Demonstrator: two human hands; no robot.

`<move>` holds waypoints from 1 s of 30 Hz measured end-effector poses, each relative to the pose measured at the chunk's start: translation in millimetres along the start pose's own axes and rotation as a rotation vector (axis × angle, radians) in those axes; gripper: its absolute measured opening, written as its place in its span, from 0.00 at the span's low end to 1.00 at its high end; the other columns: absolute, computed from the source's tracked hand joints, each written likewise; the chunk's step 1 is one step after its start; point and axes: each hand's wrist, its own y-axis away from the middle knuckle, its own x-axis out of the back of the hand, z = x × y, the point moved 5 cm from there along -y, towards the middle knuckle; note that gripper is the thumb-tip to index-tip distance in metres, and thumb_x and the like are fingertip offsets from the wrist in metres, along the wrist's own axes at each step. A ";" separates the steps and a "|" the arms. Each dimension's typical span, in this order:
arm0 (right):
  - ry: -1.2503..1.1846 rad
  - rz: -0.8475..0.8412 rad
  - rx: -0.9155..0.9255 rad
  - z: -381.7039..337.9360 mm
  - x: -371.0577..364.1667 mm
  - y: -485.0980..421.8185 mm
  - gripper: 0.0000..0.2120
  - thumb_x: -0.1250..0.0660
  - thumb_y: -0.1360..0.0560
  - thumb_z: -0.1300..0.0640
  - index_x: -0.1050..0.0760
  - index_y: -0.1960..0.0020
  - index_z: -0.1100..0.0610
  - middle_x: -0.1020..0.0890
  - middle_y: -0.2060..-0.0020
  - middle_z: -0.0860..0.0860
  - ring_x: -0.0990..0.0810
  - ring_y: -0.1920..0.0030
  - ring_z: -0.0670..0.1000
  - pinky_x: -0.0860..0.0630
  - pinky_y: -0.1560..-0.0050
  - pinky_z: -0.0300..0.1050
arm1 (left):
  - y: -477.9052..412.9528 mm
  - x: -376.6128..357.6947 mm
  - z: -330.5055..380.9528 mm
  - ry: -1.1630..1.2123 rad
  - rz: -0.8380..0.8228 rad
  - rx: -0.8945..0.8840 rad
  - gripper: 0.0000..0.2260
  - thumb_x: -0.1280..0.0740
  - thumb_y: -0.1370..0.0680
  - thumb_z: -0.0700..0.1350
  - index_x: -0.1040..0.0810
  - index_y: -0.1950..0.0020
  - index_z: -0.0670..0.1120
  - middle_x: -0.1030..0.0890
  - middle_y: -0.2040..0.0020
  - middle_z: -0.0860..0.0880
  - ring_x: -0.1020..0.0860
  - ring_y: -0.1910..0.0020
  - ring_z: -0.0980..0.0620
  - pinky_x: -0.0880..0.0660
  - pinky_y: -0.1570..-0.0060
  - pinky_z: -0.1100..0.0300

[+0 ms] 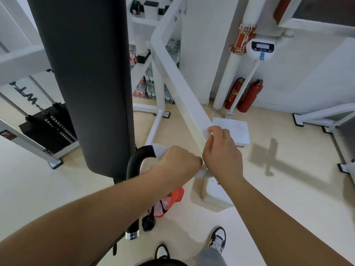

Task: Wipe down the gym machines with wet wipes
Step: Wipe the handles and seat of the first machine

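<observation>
A white machine arm (184,89) slants down from the upper middle toward me. My right hand (222,152) grips its lower end, with a white wet wipe (211,134) pinched under the fingers against the metal. Just left of it, my left hand (178,162) is curled round another white wipe (159,150) where the arm meets the black curved handle (140,156). More white wipe (201,172) shows between and below the two hands. A tall black back pad (86,73) stands to the left.
A black weight stack (48,127) sits at the left. Beyond the arm are a white floor scale (236,129), two red fire extinguishers (247,96) and stacked water bottles (153,87). An orange bag (169,200) lies on the beige floor near my shoes (217,239).
</observation>
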 end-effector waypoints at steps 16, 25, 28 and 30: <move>-0.008 -0.008 -0.015 -3.0 2.7 0.4 0.14 0.45 0.17 0.54 0.29 0.34 0.51 0.22 0.43 0.52 0.20 0.48 0.57 0.23 0.57 0.53 | 2.9 -0.5 -4.2 0.120 -0.013 0.200 0.02 0.31 0.28 0.43 0.23 0.59 0.47 0.28 0.66 0.51 0.28 0.65 0.48 0.30 0.59 0.54; 0.004 -0.024 -0.020 -2.7 2.5 -0.5 0.15 0.47 0.17 0.54 0.30 0.33 0.51 0.23 0.43 0.52 0.21 0.48 0.57 0.23 0.57 0.53 | -22.7 -1.0 -9.8 0.209 -0.525 0.030 0.10 0.27 0.26 0.45 0.28 0.56 0.46 0.20 0.54 0.48 0.19 0.53 0.45 0.20 0.49 0.50; -0.002 -0.030 -0.024 -1.5 2.1 -0.7 0.15 0.46 0.17 0.55 0.30 0.32 0.51 0.23 0.42 0.52 0.21 0.47 0.57 0.22 0.56 0.54 | -23.6 0.0 -10.3 0.258 -0.667 -0.009 0.13 0.25 0.26 0.48 0.29 0.53 0.48 0.24 0.56 0.50 0.20 0.50 0.45 0.21 0.45 0.48; -0.008 -0.023 -0.006 -1.2 1.6 -0.7 0.15 0.45 0.17 0.55 0.30 0.33 0.52 0.23 0.44 0.53 0.21 0.48 0.57 0.22 0.57 0.54 | -16.5 -0.8 -8.2 0.220 -0.469 0.055 0.07 0.29 0.25 0.41 0.28 0.56 0.46 0.23 0.58 0.50 0.20 0.56 0.46 0.22 0.56 0.52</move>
